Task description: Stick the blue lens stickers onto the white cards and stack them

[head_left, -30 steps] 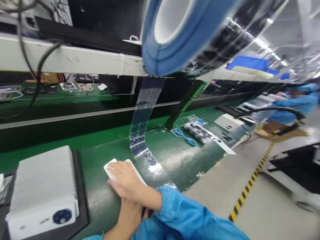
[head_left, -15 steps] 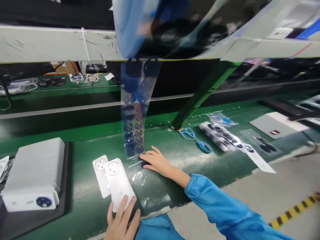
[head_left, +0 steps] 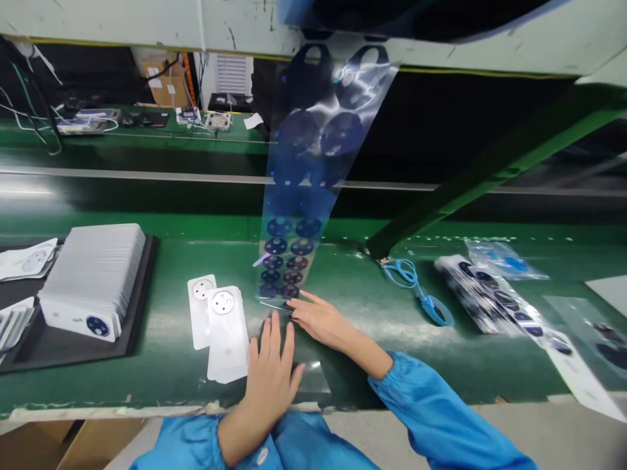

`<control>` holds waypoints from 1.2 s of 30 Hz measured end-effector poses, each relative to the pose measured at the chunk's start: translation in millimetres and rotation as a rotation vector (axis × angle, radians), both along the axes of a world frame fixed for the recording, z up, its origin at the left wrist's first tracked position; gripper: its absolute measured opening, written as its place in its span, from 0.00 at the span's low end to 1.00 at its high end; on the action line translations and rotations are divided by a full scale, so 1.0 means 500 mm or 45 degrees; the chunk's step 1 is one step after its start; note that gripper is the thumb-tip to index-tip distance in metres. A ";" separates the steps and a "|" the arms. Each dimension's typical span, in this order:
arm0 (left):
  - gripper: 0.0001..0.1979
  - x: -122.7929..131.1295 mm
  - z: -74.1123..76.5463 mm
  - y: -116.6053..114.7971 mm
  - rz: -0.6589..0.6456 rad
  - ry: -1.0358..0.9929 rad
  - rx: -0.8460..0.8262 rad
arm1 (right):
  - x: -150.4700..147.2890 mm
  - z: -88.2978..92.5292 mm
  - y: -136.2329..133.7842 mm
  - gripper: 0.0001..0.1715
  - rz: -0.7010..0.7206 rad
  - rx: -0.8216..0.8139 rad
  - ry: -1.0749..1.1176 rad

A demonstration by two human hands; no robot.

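A clear film strip carrying dark round stickers hangs from above down onto the green bench. My right hand lies flat at the strip's lower end, fingertips on the film, fingers stretched out. My left hand rests flat on the bench just below it, fingers spread, beside two white plates with round camera holes that lie overlapping. Neither hand grips anything.
A stack of white plates stands on a black tray at the left. Blue scissors and more sticker strips lie to the right. A conveyor runs behind the bench; the bench edge is close to me.
The view dropped lower. My left hand slid up from the white plates to beside the right hand. My right hand stayed at the strip's end.
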State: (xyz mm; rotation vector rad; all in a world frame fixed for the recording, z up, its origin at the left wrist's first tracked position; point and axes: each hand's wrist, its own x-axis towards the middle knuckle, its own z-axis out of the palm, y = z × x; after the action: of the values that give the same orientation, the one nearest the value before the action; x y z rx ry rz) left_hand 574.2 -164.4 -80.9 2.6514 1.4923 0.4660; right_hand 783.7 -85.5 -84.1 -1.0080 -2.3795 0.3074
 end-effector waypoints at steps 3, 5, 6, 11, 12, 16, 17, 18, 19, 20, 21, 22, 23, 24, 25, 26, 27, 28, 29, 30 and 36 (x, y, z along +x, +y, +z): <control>0.34 0.022 -0.019 0.004 0.058 -0.025 -0.061 | 0.002 0.036 -0.027 0.12 -0.004 -0.072 0.072; 0.34 0.030 -0.026 0.006 0.072 -0.041 -0.098 | 0.002 0.066 -0.051 0.09 -0.134 -0.175 0.258; 0.34 0.031 -0.025 0.007 0.076 -0.050 -0.111 | 0.001 0.081 -0.064 0.08 -0.249 -0.237 0.421; 0.25 -0.003 0.036 0.029 0.107 -0.585 -0.341 | -0.049 0.123 -0.103 0.21 -0.624 -0.901 1.324; 0.22 -0.016 0.053 0.038 0.155 -0.875 -0.482 | -0.067 0.124 -0.105 0.25 -0.601 -1.071 1.414; 0.17 -0.053 0.095 0.072 0.277 -1.458 -0.858 | -0.139 0.110 -0.105 0.29 -0.444 -1.353 1.549; 0.18 -0.058 0.098 0.077 0.293 -1.468 -0.870 | -0.151 0.105 -0.105 0.28 -0.436 -1.336 1.532; 0.18 -0.062 0.098 0.081 0.323 -1.489 -0.873 | -0.160 0.101 -0.104 0.27 -0.458 -1.286 1.469; 0.19 -0.066 0.096 0.083 0.360 -1.506 -0.861 | -0.165 0.098 -0.102 0.25 -0.520 -1.187 1.357; 0.19 -0.069 0.093 0.083 0.400 -1.516 -0.835 | -0.167 0.095 -0.099 0.23 -0.620 -1.031 1.209; 0.20 -0.073 0.090 0.083 0.435 -1.518 -0.801 | -0.165 0.094 -0.095 0.21 -0.737 -0.832 1.044; 0.19 -0.077 0.087 0.081 0.464 -1.514 -0.766 | -0.161 0.095 -0.087 0.21 -0.835 -0.635 0.886; 0.18 -0.082 0.085 0.080 0.483 -1.503 -0.735 | -0.156 0.098 -0.078 0.23 -0.881 -0.484 0.763; 0.17 -0.087 0.085 0.079 0.494 -1.488 -0.709 | -0.151 0.104 -0.067 0.25 -0.867 -0.410 0.689; 0.15 -0.092 0.085 0.078 0.499 -1.468 -0.690 | -0.146 0.111 -0.055 0.27 -0.801 -0.418 0.656; 0.13 -0.097 0.086 0.078 0.496 -1.446 -0.677 | -0.142 0.119 -0.042 0.25 -0.698 -0.484 0.645; 0.11 -0.102 0.088 0.078 0.488 -1.420 -0.668 | -0.139 0.129 -0.028 0.22 -0.584 -0.562 0.644; 0.10 -0.107 0.090 0.080 0.476 -1.392 -0.663 | -0.138 0.138 -0.014 0.17 -0.482 -0.616 0.643; 0.09 -0.111 0.092 0.082 0.463 -1.363 -0.660 | -0.138 0.146 -0.001 0.12 -0.398 -0.641 0.633; 0.08 -0.116 0.093 0.085 0.452 -1.337 -0.658 | -0.139 0.154 0.012 0.08 -0.332 -0.653 0.608; 0.08 -0.147 0.084 0.081 0.418 -1.225 -0.666 | -0.158 0.181 0.073 0.07 -0.246 -0.863 0.427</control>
State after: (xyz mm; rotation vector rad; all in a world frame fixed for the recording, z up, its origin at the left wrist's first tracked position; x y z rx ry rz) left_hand 500.6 -123.8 -39.0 1.4226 1.4039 1.0052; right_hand 704.5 -48.8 6.6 -1.3359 -1.8755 1.1606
